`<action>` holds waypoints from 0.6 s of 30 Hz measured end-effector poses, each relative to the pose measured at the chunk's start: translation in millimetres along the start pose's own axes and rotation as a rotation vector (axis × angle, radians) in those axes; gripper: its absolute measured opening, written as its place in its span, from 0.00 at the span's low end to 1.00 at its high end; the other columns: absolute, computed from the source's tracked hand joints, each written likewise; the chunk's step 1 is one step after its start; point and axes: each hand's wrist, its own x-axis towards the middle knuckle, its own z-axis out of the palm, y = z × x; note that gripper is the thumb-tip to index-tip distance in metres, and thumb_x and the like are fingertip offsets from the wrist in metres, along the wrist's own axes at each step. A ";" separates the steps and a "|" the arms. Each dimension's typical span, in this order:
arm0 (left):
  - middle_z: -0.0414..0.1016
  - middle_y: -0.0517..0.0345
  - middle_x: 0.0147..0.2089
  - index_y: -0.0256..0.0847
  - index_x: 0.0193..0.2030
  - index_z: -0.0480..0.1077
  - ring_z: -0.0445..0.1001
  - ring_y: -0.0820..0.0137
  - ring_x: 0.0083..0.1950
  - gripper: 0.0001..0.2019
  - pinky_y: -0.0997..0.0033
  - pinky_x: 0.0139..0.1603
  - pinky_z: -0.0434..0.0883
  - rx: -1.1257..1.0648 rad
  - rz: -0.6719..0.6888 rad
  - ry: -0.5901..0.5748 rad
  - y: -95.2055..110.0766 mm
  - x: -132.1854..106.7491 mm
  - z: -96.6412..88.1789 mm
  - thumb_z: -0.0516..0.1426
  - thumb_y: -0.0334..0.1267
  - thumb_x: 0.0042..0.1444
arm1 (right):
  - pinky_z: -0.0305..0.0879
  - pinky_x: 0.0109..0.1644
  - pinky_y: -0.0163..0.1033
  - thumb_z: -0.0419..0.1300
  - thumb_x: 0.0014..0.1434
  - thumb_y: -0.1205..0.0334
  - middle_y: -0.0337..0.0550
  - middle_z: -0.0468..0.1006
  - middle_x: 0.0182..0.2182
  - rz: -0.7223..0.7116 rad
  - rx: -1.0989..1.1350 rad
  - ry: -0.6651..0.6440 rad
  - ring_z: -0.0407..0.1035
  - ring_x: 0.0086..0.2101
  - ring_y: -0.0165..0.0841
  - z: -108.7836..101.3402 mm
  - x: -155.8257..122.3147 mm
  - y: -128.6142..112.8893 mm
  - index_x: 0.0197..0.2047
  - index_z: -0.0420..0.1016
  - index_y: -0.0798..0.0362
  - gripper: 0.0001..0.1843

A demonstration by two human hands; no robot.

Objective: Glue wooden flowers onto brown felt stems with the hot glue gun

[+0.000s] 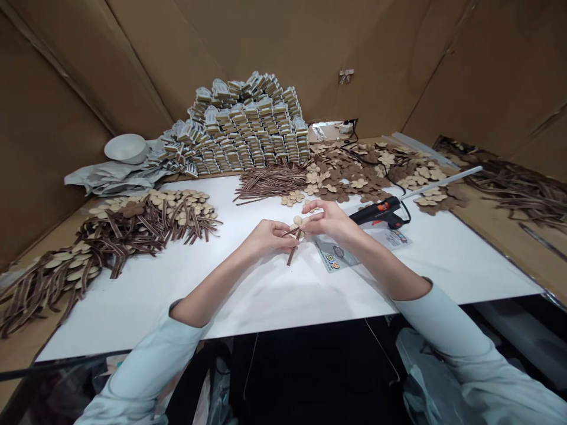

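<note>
Over the middle of the white board, my left hand (pixel 271 237) pinches a brown striped ribbon (pixel 292 255), whose tail hangs down below the fingers. My right hand (pixel 325 219) grips a cream felt flower (pixel 297 222) against that ribbon, so the two pieces touch between my fingertips. Part of the flower is covered by the fingers. Just right of my right hand lies a black glue gun (pixel 376 210) with a long white glue stick (pixel 443 183) out of its back. Under my right forearm is a printed plastic packet (pixel 334 254).
Flowers with ribbons attached (pixel 133 227) are heaped at the left. A ribbon bundle (pixel 270 182) and loose felt flowers (pixel 354 171) lie behind my hands. Stacked small pieces (pixel 252 133) rise at the back, beside a white bowl (pixel 126 149). More ribbons (pixel 509 183) lie far right. Cardboard walls surround the table.
</note>
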 end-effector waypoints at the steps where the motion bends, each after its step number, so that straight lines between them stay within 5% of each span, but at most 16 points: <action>1: 0.74 0.58 0.25 0.31 0.30 0.72 0.71 0.75 0.25 0.15 0.73 0.33 0.71 0.004 -0.002 0.006 0.7 -0.3 0.2 0.66 0.31 0.31 | 0.64 0.26 0.33 0.57 0.39 0.79 0.34 0.70 0.16 -0.002 -0.008 0.000 0.66 0.19 0.27 -0.3 -0.1 0.1 0.30 0.61 0.54 0.16; 10: 0.73 0.58 0.22 0.32 0.27 0.70 0.72 0.74 0.24 0.15 0.72 0.31 0.71 0.024 0.024 0.048 1.6 0.3 -1.7 0.67 0.32 0.29 | 0.63 0.26 0.33 0.58 0.38 0.76 0.31 0.69 0.16 -0.081 0.032 -0.054 0.66 0.18 0.26 -0.8 4.6 7.4 0.30 0.58 0.52 0.16; 18: 0.75 0.56 0.25 0.31 0.29 0.73 0.73 0.72 0.27 0.18 0.70 0.35 0.72 0.015 0.059 0.088 0.1 1.1 -6.2 0.67 0.38 0.29 | 0.61 0.25 0.31 0.60 0.37 0.74 0.33 0.71 0.18 -0.194 -0.106 0.053 0.68 0.21 0.27 0.5 12.1 16.1 0.28 0.59 0.52 0.16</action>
